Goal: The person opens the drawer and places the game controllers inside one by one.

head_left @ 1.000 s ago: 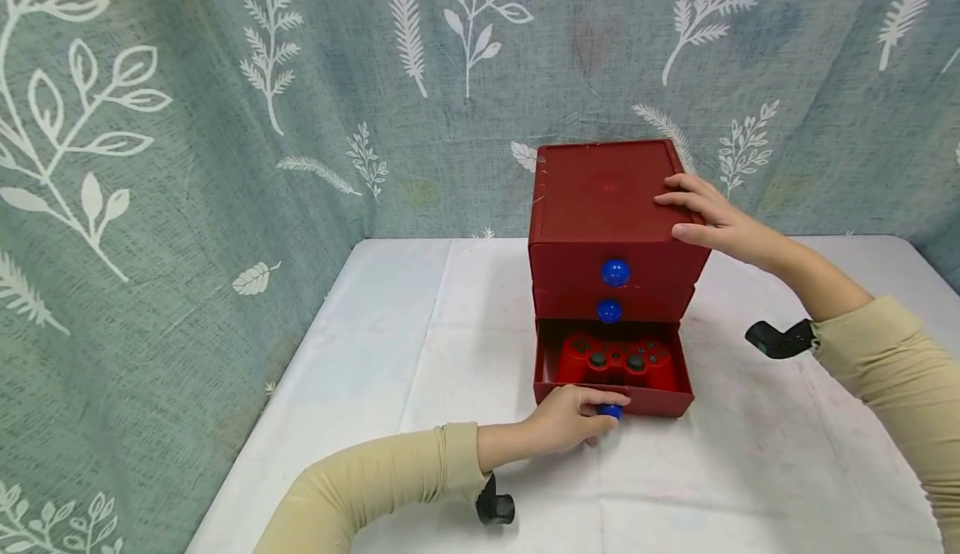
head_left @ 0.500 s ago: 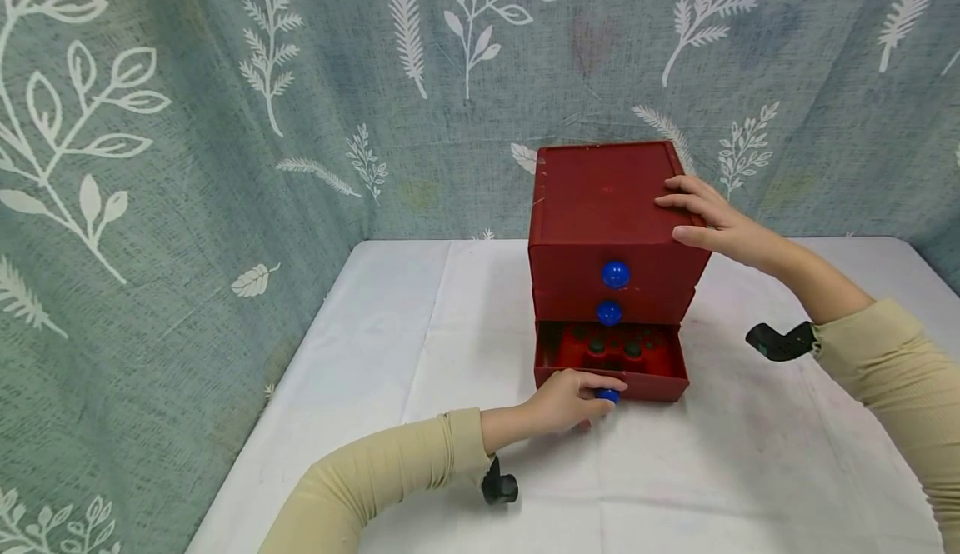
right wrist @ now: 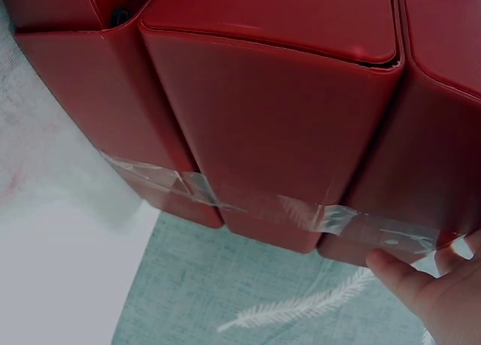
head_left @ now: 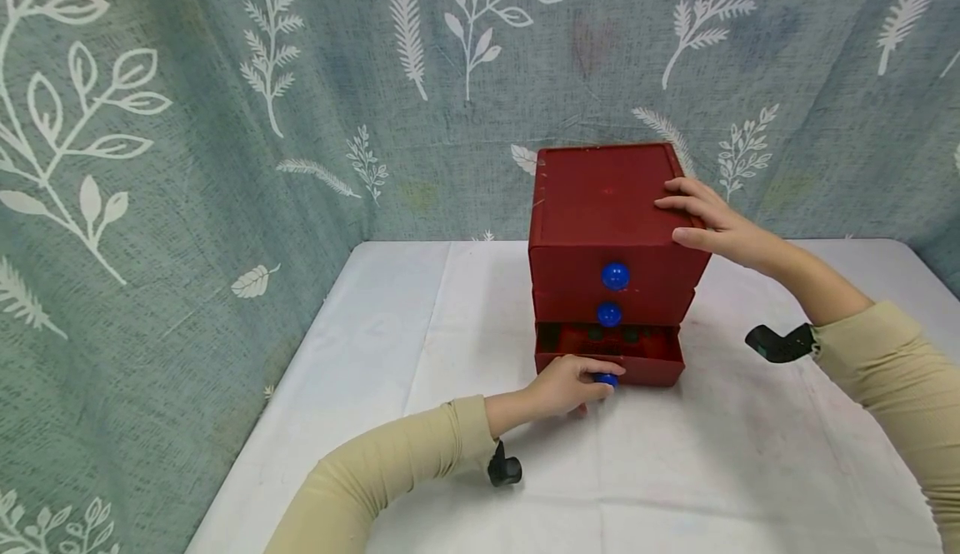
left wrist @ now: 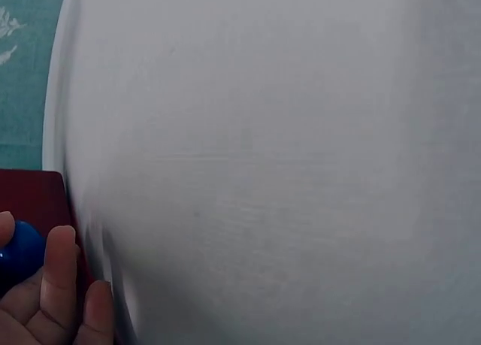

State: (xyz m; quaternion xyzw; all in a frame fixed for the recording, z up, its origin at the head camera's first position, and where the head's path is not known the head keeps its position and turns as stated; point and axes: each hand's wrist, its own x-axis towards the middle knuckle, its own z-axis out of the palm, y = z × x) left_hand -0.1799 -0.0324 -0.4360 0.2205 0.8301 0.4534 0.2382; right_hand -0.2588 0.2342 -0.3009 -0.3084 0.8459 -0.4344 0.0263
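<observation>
A red drawer unit (head_left: 607, 196) stands on the white-covered table, its two upper drawers closed. Its bottom drawer (head_left: 652, 371) is pulled partway out. My left hand (head_left: 566, 386) pinches the blue knob (head_left: 606, 380) on that drawer between thumb and fingers; the left wrist view shows fingers about the blue knob (left wrist: 21, 251). Inside the drawer lies a red game controller (head_left: 613, 341), mostly in shadow under the drawer above. My right hand (head_left: 716, 219) rests on the unit's top right edge with fingers spread. In the right wrist view, clear tape (right wrist: 263, 206) runs across the unit's side.
Blue knobs (head_left: 616, 276) mark the upper drawers. A green curtain (head_left: 450, 121) with white leaf prints hangs behind and to the left. White cloth (head_left: 420, 321) covers the table around the unit. Black wrist cameras (head_left: 504, 468) hang at both cuffs.
My left hand has pushed the bottom drawer inward, away from me, by its knob. Less of the controller shows now. The right hand has stayed on the unit's top.
</observation>
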